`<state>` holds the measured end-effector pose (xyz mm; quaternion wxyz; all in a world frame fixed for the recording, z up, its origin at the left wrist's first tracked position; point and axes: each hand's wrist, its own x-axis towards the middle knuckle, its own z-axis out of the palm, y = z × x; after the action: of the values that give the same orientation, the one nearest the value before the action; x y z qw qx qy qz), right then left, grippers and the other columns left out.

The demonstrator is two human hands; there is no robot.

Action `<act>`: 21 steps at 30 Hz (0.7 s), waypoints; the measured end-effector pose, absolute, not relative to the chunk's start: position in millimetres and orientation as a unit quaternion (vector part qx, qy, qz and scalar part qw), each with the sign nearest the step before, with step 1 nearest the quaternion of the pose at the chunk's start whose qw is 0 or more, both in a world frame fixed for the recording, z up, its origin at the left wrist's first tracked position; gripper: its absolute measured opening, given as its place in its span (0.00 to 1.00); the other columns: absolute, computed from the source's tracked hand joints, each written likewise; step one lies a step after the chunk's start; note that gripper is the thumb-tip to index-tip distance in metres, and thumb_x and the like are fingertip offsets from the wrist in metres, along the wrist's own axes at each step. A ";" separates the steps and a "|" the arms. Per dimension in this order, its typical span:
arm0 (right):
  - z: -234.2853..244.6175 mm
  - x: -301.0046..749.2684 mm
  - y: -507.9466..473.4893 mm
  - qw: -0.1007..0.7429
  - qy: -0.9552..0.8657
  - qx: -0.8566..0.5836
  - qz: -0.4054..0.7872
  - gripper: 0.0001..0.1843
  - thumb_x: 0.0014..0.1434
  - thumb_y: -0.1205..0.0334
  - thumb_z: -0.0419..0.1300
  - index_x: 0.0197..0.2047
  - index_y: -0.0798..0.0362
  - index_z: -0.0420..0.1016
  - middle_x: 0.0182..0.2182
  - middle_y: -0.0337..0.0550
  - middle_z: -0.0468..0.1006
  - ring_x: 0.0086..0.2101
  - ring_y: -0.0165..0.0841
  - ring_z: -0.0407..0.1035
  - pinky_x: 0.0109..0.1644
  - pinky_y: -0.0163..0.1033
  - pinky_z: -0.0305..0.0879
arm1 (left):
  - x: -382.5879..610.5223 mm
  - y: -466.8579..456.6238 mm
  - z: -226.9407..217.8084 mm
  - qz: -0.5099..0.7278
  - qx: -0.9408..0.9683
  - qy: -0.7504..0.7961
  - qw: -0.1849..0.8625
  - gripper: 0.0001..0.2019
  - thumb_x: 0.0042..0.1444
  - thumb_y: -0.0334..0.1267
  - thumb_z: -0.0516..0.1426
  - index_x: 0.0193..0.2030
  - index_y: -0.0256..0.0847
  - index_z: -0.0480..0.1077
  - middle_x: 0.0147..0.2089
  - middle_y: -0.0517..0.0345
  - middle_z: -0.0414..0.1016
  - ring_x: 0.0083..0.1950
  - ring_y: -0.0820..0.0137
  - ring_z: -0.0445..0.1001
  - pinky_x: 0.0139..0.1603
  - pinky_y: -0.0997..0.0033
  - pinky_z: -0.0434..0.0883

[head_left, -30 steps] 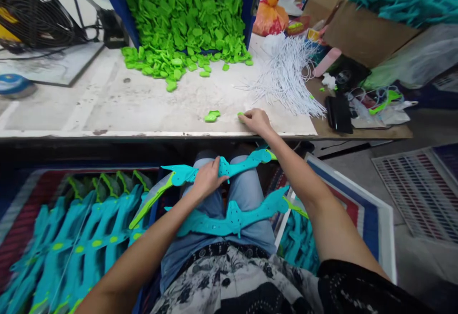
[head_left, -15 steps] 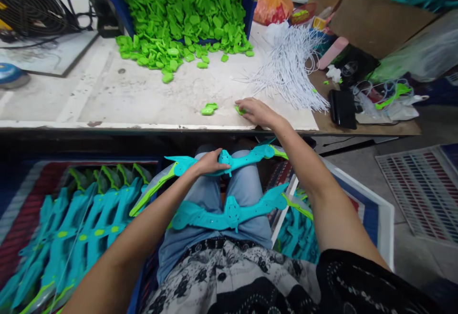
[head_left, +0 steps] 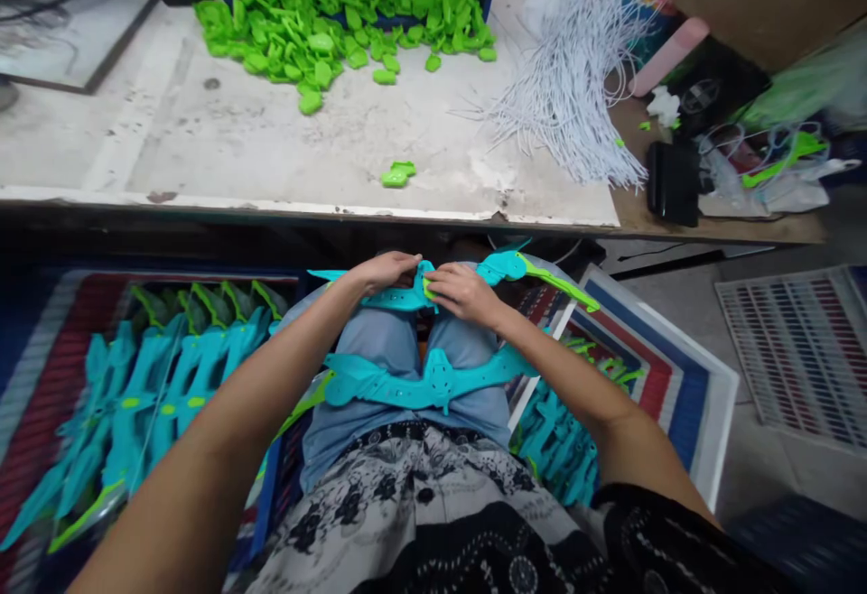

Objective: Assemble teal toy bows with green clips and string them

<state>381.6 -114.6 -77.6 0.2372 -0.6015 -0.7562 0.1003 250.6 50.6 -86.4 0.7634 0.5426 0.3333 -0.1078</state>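
Note:
A teal toy bow [head_left: 505, 267] with lime-green tips lies across my knees. My left hand [head_left: 386, 271] is closed on its middle from the left. My right hand [head_left: 459, 292] meets it there, pinching a small green plastic piece [head_left: 428, 287] against the bow's grip. A second teal bow [head_left: 426, 384] rests across my lap, closer to my body, with neither hand on it. Two loose green pieces [head_left: 398, 174] lie on the worktable [head_left: 203, 152] just beyond my hands.
A heap of green plastic pieces [head_left: 339, 7] spills from a blue bin at the table's far side. A bundle of white cords [head_left: 575, 97] lies right of it. Finished teal bows fill a tray [head_left: 135, 386] on my left and another container [head_left: 562, 440] on my right.
My right hand left the tabletop with a green piece and came down to the bow on my knees, joining my left hand. The view tilted downward.

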 end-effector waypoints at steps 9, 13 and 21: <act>-88.8 373.6 -103.5 0.318 -0.639 -0.673 0.192 0.10 0.57 0.63 0.61 0.44 0.51 0.75 0.45 0.47 0.78 0.48 0.38 0.68 0.53 0.47 0.67 | 247.2 46.9 -89.5 -0.083 0.631 0.267 0.723 0.24 0.41 0.51 0.65 0.39 0.34 0.74 0.22 0.66 0.64 0.23 0.79 0.56 0.23 0.77 0.51; -86.4 374.3 -91.3 0.291 -0.507 -0.757 0.292 0.32 0.43 0.65 0.69 0.53 0.52 0.68 0.45 0.45 0.75 0.40 0.36 0.71 0.44 0.42 0.70 | 249.1 43.7 -93.1 -0.074 0.637 0.298 0.706 0.23 0.39 0.47 0.65 0.40 0.34 0.74 0.22 0.66 0.64 0.22 0.78 0.58 0.23 0.76 0.53; -61.7 381.0 -78.9 0.187 -0.588 -0.738 0.272 0.22 0.47 0.60 0.68 0.47 0.50 0.73 0.38 0.42 0.79 0.38 0.36 0.72 0.39 0.37 0.66 | 247.0 34.8 -90.6 -0.010 0.758 0.324 0.567 0.23 0.49 0.45 0.60 0.50 0.34 0.70 0.34 0.54 0.75 0.35 0.66 0.73 0.35 0.70 0.69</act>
<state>381.0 -78.9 -61.7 0.1869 -0.7382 -0.5882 0.2724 247.0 34.8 -90.6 0.5667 0.7575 0.3239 -0.0103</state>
